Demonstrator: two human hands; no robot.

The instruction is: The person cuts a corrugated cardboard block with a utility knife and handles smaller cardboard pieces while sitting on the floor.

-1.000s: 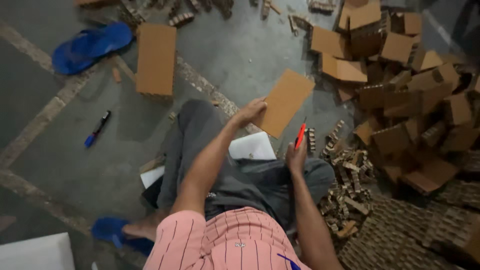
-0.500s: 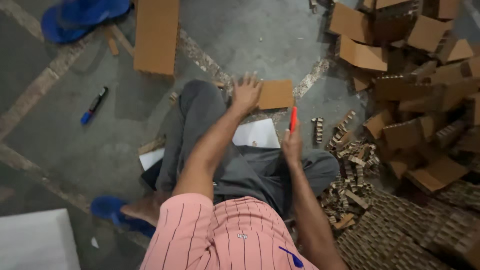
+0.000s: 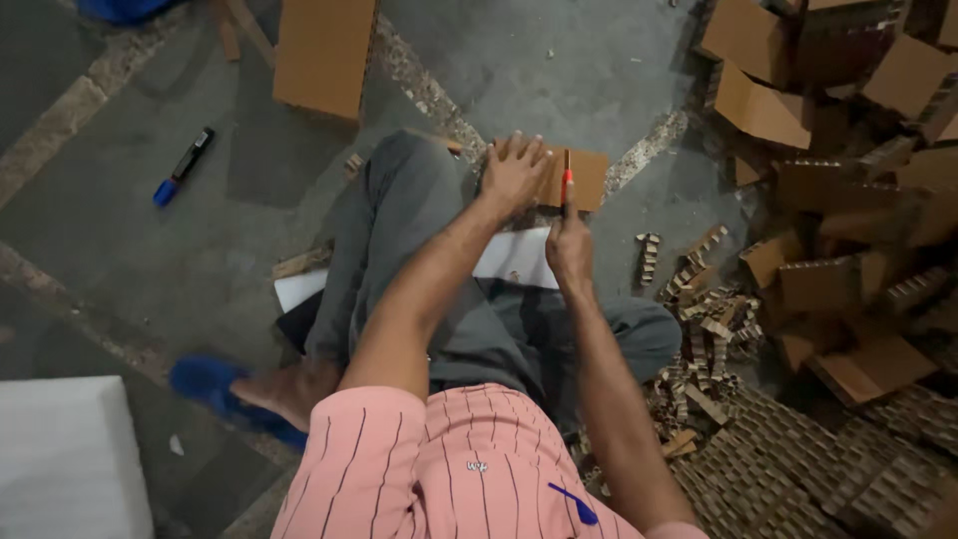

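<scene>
I sit on the floor in a pink striped shirt and grey trousers. My left hand [image 3: 514, 172] lies flat, fingers spread, on a small brown cardboard piece [image 3: 589, 178] resting by my knee. My right hand [image 3: 569, 245] grips a red marker [image 3: 566, 183] whose tip touches that cardboard piece. A white sheet [image 3: 514, 258] lies on my leg under both hands.
A heap of cardboard pieces [image 3: 838, 150] fills the right side, with cut corrugated strips [image 3: 704, 329] beside my leg. A larger cardboard sheet [image 3: 324, 50] lies ahead on the concrete. A blue-capped marker [image 3: 183, 166] lies at left, a white foam block [image 3: 65, 459] at bottom left.
My left hand pulled the cardboard piece from the floor in toward my knee and flattened onto it. My right hand brought the red marker onto the piece.
</scene>
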